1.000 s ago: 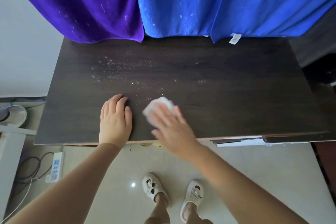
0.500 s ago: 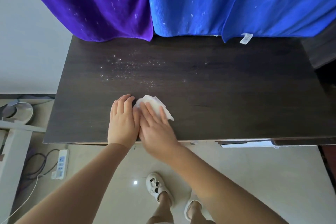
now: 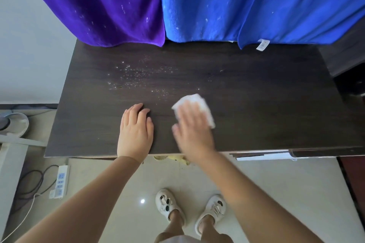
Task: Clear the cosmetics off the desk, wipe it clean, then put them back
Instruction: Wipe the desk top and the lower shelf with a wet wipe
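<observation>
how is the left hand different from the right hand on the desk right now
The left hand rests bare on the desk; the right hand presses a white wipe. The left hand looks sharp, the right hand motion-blurred. Both lie flat, fingers straight, near the front edge.

A dark wood-grain tabletop carries a scatter of pale glittery specks toward its far left. The left hand lies flat on the near edge, fingers together. Just to its right, apart from it, the right hand, blurred, presses a white wipe against the surface with straight fingers. A purple cloth and a blue cloth hang behind. On the tiled floor lie a power strip and the person's white sandals.
</observation>
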Demonstrator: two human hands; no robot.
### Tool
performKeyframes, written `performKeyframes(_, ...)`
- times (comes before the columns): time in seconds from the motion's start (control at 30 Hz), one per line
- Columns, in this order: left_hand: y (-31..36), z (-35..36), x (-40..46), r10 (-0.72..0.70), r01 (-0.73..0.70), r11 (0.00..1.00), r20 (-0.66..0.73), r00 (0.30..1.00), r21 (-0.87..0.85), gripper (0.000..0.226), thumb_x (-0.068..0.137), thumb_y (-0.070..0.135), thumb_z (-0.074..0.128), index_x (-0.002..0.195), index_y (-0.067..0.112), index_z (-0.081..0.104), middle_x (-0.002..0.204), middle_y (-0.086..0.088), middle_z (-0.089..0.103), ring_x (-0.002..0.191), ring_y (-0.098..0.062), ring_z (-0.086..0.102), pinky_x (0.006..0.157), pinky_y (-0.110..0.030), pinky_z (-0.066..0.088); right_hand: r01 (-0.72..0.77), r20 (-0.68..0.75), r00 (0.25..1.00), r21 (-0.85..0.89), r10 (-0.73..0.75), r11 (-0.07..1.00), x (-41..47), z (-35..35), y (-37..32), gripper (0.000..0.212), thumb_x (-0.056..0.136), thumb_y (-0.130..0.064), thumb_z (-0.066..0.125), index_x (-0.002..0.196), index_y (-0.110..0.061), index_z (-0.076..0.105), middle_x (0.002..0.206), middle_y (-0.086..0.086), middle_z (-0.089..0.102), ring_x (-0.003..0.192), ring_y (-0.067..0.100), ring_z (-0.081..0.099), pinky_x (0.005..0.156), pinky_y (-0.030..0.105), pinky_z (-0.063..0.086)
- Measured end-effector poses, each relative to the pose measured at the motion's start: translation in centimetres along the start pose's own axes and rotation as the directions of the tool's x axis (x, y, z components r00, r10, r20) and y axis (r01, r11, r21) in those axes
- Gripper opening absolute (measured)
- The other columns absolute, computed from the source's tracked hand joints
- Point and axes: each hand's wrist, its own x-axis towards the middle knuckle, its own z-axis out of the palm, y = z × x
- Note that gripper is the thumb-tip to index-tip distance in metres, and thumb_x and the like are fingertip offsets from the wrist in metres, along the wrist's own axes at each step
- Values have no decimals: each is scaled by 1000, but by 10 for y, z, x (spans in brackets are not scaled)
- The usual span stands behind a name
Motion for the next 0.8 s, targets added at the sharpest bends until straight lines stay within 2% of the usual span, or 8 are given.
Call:
performKeyframes(0.1,-1,0,1,-32,31,998,-18,999,-54,44,90,23,28,107,-3,59,120,-20,55,113,-33,42,101,-50,37,366,144,919,33,-367,930,-38,-4,-13,53,90,-39,35,138,-19,38,147,4,41,138,27,32,109,43,20)
performKeyframes(0.17,4,0,4,-76,73,994,-33,997,-82,42,89,23,30,105,-2,60,119,-19,55,111,-35,44,100,-46,37,341,142,931,3,-338,940,-39,-14,36,50,93,-38,31,139,-20,37,148,3,39,139,26,31,110,42,19)
performKeyframes(0.27,18,5,10,-155,151,984,-44,987,-92,32,86,17,39,105,0,59,120,-17,54,112,-35,44,101,-45,35,-88,31,995,-160,94,983,-26,-31,138,53,94,-38,23,137,-12,42,144,14,43,137,34,30,111,48,21)
performKeyframes(0.37,27,14,13,-161,163,986,-57,985,31,30,84,16,42,108,3,57,122,-16,53,115,-35,44,106,-49,29,-656,2,754,-54,657,753,1,-53,188,56,98,-37,19,146,-10,21,155,17,16,143,37,8,115,53,8)
performKeyframes(0.43,26,16,13,-161,165,983,-54,986,78,31,84,17,41,109,4,56,122,-16,52,116,-35,44,107,-50,27,-781,62,623,-5,780,624,32,-50,167,57,100,-37,19,149,-12,7,158,13,-1,144,35,-6,116,51,-1)
performKeyframes(0.57,26,18,15,-161,166,979,-51,986,121,37,84,22,32,108,4,55,123,-16,52,116,-35,43,108,-48,24,-272,126,957,85,261,958,67,-18,53,56,97,-40,19,148,-17,14,159,7,4,145,29,-3,116,45,-3)
performKeyframes(0.67,28,19,14,-167,173,976,-54,984,130,41,84,23,29,109,3,55,123,-17,53,115,-36,44,107,-49,24,271,255,918,156,-304,950,50,-17,6,60,92,-45,13,147,-23,18,159,-1,8,146,20,-3,116,37,-5)
performKeyframes(0.8,28,18,14,-161,169,973,-63,985,155,39,84,20,29,107,2,55,121,-19,54,114,-37,45,107,-51,27,23,102,994,27,-25,999,52,-24,103,62,90,-43,14,141,-15,36,153,8,30,142,29,22,115,46,19)
